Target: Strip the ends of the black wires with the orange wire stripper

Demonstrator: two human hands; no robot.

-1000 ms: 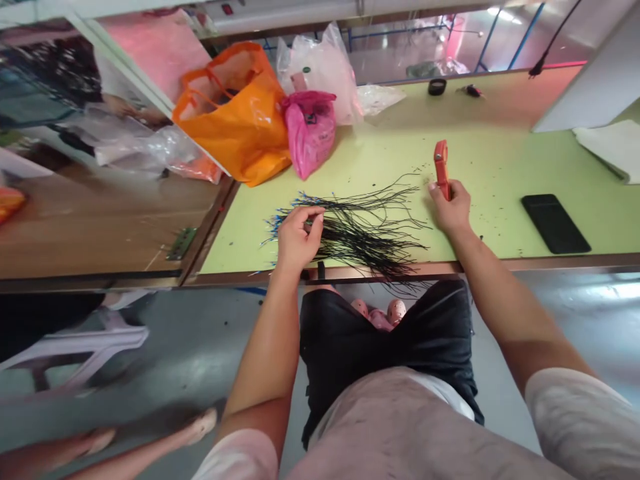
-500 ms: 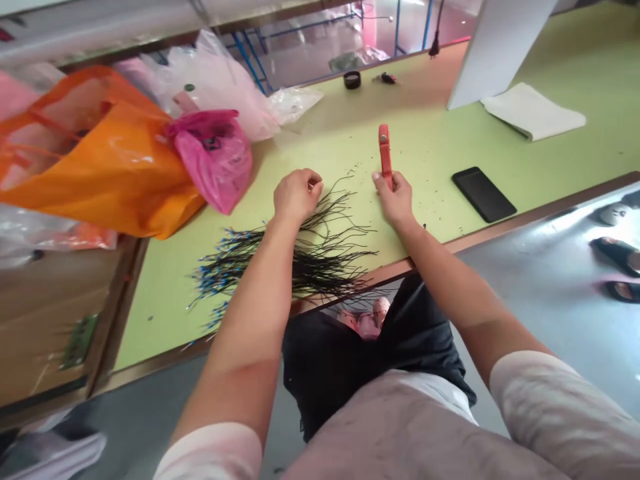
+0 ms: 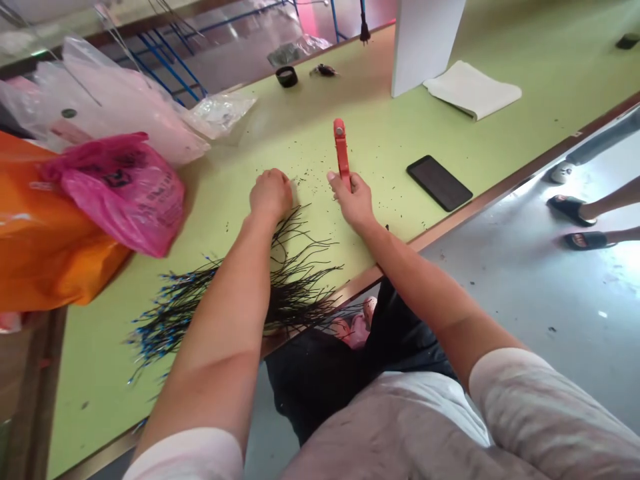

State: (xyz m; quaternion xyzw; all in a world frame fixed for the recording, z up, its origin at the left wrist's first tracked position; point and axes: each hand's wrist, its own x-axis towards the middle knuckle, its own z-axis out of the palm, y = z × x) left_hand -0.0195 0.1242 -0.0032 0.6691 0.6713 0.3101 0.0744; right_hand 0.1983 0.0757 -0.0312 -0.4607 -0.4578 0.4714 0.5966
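A bundle of thin black wires [image 3: 295, 287] with blue tips at the left end lies on the green table [image 3: 390, 140], its right ends hanging over the near edge. My left hand [image 3: 271, 193] is closed in a pinch on the end of a black wire, raised just beyond the bundle. My right hand [image 3: 353, 199] grips the handles of a red wire-stripping tool [image 3: 342, 152], which points away from me. The two hands are close together, a short gap between them.
A black phone [image 3: 439, 182] lies right of my hands. Pink [image 3: 120, 190], orange [image 3: 45, 260] and clear plastic bags [image 3: 115, 110] crowd the left. A white panel [image 3: 425, 40] and folded white cloth [image 3: 473, 89] stand at the back right. Another person's sandalled feet [image 3: 580, 223] are on the floor right.
My left hand lifted from the bundle's middle and moved with a wire towards the red tool. The view swung left and tilted; my right hand stayed on the tool.
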